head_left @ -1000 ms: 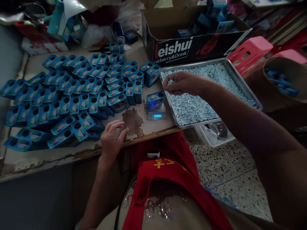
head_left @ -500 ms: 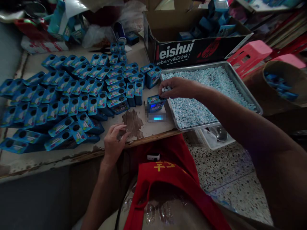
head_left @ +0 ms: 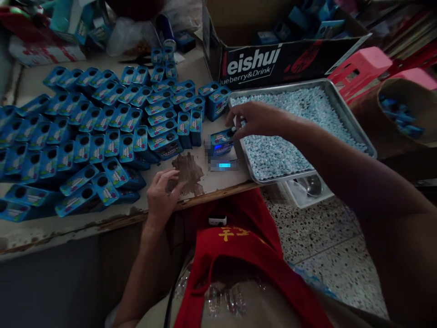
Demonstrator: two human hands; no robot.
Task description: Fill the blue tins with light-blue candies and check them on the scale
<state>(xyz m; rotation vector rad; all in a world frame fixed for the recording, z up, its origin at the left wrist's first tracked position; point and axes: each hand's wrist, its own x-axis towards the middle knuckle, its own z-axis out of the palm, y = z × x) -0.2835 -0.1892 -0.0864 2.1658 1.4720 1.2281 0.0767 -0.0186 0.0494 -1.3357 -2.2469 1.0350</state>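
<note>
A small blue tin (head_left: 220,142) with a round hole in its top stands on a little digital scale (head_left: 223,166) with a lit display, partly blurred. Over the tin's right side is my right hand (head_left: 248,120), fingers bent, with a few pale candies (head_left: 243,123) showing between them. My left hand (head_left: 164,193) rests at the table's front edge, fingers loosely curved and apart, holding nothing. To the right lies a metal tray (head_left: 251,175) spread with pale blue and white candies (head_left: 283,159). Many more blue tins (head_left: 112,142) stand in rows at the left, with dark holes on top.
A black printed carton (head_left: 252,64) with blue tins in it stands behind the tray. Pink stools (head_left: 365,68) and a brown carton (head_left: 392,132) are at right. Under the tray's front edge is a white container (head_left: 295,200) with a metal scoop (head_left: 312,186).
My right hand has tilted and its fingers have loosened over the tin; fewer candies show in it. The view has shifted slightly. My left hand stays at the table edge.
</note>
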